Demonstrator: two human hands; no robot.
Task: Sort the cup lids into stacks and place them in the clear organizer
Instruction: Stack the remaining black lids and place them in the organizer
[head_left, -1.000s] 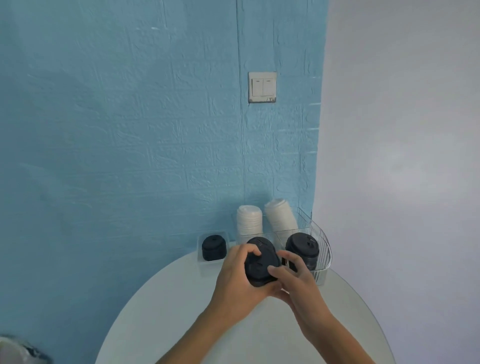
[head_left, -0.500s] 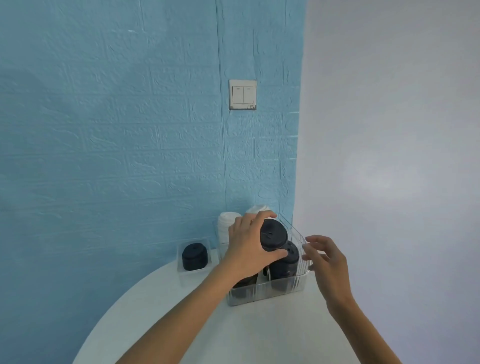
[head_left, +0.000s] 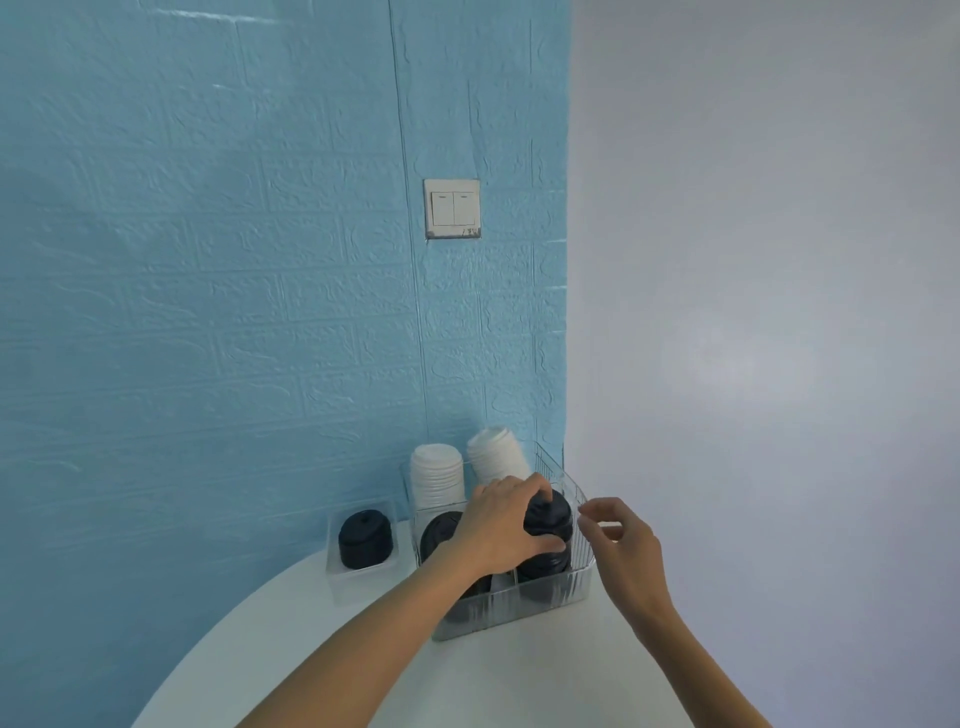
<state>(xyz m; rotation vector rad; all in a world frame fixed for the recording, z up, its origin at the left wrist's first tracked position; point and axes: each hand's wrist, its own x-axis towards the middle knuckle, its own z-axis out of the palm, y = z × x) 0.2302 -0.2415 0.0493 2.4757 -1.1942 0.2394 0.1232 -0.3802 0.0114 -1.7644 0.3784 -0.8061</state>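
A clear ribbed organizer (head_left: 524, 605) stands at the back of the round white table (head_left: 519, 675). Two white lid stacks (head_left: 437, 475) fill its rear compartments. A black lid stack (head_left: 548, 540) stands in the front right compartment, and my left hand (head_left: 498, 525) grips its top from the left, fingers curled over it. Another black lid stack (head_left: 439, 532) sits in the front left compartment, partly behind my wrist. My right hand (head_left: 621, 543) hovers just right of the organizer's right wall, fingers loosely bent, holding nothing.
A small clear box (head_left: 363, 582) left of the organizer holds a short black lid stack (head_left: 365, 538). The blue brick-textured wall with a light switch (head_left: 452, 208) rises right behind, and a grey wall meets it on the right.
My left hand has lowered the black lids onto the front right stack inside the organizer. My right hand stays beside the organizer's right wall.
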